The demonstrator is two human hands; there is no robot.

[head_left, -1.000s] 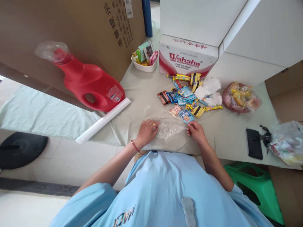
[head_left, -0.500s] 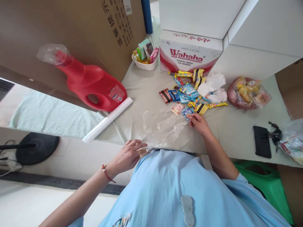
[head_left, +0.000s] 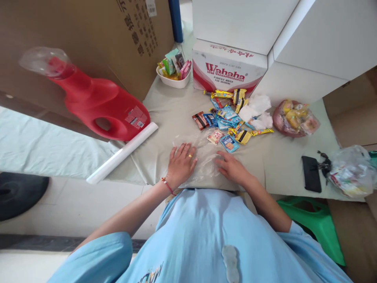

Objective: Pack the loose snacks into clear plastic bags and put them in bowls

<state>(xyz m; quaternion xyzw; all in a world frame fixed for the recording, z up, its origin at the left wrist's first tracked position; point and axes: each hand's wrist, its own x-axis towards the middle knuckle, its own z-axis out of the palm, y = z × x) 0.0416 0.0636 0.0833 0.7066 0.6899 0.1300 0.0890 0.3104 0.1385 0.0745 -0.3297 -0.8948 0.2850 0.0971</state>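
A sheet of clear plastic film (head_left: 203,157) lies on the cloth-covered table in front of me. My left hand (head_left: 180,163) rests flat on its left part, fingers spread. At the film's right side is my right hand (head_left: 231,166), its fingers apart and touching the film, with nothing gripped. Just beyond the right fingertips lies a blue snack packet (head_left: 229,144), beside a pale pink packet (head_left: 215,136). Behind them is a pile of small wrapped snacks (head_left: 228,116), in blue, yellow and brown. A roll of plastic film (head_left: 123,153) lies slantwise to the left.
A red detergent bottle (head_left: 108,104) leans at the left against a large cardboard box (head_left: 88,35). At the back are a white tub (head_left: 176,83) of packets and a Wahaba-type water carton (head_left: 226,70). Rightward stand a basket (head_left: 278,124) of wrapped buns, crumpled tissue (head_left: 259,110) and a black phone (head_left: 311,174).
My left hand has moved from the table's front edge onto the film. My right hand has left the blue packet and come back toward me. The view has shifted slightly.
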